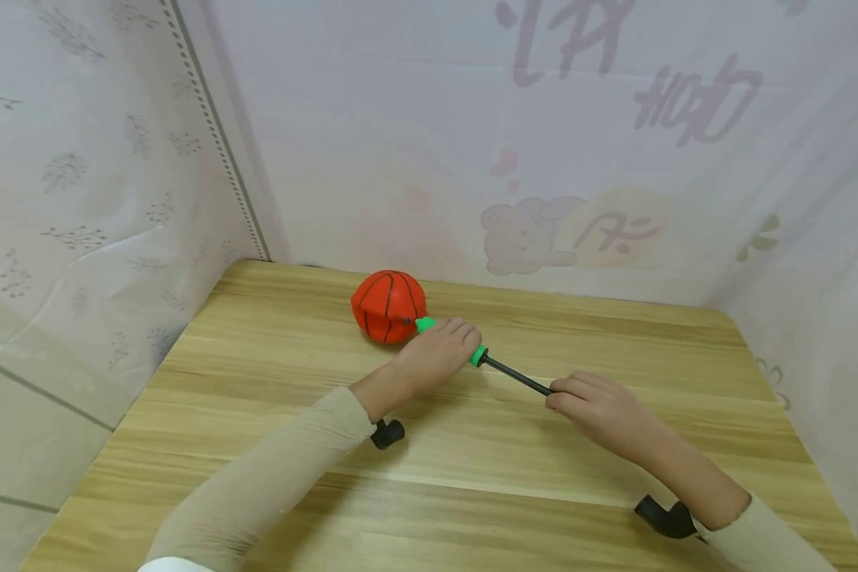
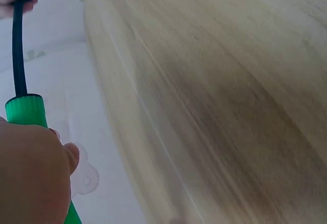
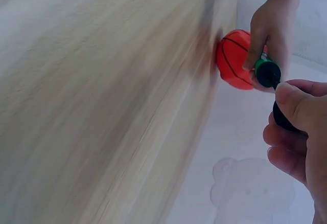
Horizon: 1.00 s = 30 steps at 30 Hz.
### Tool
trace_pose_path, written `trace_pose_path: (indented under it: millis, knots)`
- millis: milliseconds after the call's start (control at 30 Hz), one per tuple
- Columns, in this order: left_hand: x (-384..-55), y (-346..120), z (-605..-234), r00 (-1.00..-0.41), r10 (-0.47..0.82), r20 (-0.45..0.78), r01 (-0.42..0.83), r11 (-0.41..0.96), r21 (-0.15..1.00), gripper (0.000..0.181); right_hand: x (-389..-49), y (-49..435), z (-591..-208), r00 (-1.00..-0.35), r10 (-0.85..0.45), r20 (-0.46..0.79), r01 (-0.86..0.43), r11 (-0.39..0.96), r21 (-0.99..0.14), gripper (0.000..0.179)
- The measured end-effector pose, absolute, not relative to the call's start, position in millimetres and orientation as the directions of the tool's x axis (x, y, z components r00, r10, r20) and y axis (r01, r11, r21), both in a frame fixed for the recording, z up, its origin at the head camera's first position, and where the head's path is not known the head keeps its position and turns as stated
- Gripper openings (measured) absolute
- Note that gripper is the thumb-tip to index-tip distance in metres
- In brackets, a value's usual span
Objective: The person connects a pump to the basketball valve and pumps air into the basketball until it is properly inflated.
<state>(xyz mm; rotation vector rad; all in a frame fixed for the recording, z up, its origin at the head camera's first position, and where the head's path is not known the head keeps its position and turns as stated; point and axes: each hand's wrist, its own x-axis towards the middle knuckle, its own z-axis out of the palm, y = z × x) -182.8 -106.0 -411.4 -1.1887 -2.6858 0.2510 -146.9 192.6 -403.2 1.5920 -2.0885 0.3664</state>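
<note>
A red ball (image 1: 389,307) with black lines, not fully round, sits toward the back of the table. My left hand (image 1: 439,349) grips the green barrel of a hand pump (image 1: 478,355), whose green tip points at the ball's side, right at a small dark spot. Out of the barrel's other end runs a black rod, well drawn out. My right hand (image 1: 593,409) holds the black handle at the rod's end, thumb and fingers curled round it in the right wrist view. In the left wrist view the green barrel (image 2: 25,110) shows above my left hand (image 2: 36,173).
The wood-grain table (image 1: 257,381) ends at a pale printed curtain (image 1: 372,119) behind, with more curtain on both sides. Black curved wrist mounts (image 1: 665,516) hang below both forearms, close over the tabletop.
</note>
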Motion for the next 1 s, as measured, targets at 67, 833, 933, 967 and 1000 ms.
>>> trace_pose_path:
  millis: [67, 833, 933, 967, 1000]
  knots:
    - [-183, -105, -411, -0.654, 0.748, 0.11, 0.713, 0.659, -0.238, 0.019, -144, 198, -402, -0.21, -0.821, 0.53, -0.955, 0.29, 0.071, 0.036]
    - [-181, -95, -413, -0.675, 0.731, 0.101, 0.687, 0.673, -0.274, 0.017, -178, 139, -409, -0.218, -0.855, 0.47, -0.955, 0.286, 0.077, 0.028]
    - [-180, -96, -413, -0.678, 0.728, 0.1, 0.685, 0.676, -0.272, 0.016, -180, 135, -410, -0.22, -0.859, 0.463, -0.954, 0.287, 0.08, 0.022]
    - [-181, -96, -413, -0.678, 0.728, 0.101, 0.687, 0.677, -0.264, 0.016, -181, 135, -410, -0.216, -0.858, 0.467, -0.955, 0.284, 0.081, 0.017]
    - [-181, -97, -413, -0.677, 0.729, 0.102, 0.69, 0.676, -0.257, 0.015, -181, 136, -411, -0.207, -0.856, 0.474, -0.957, 0.278, 0.086, 0.012]
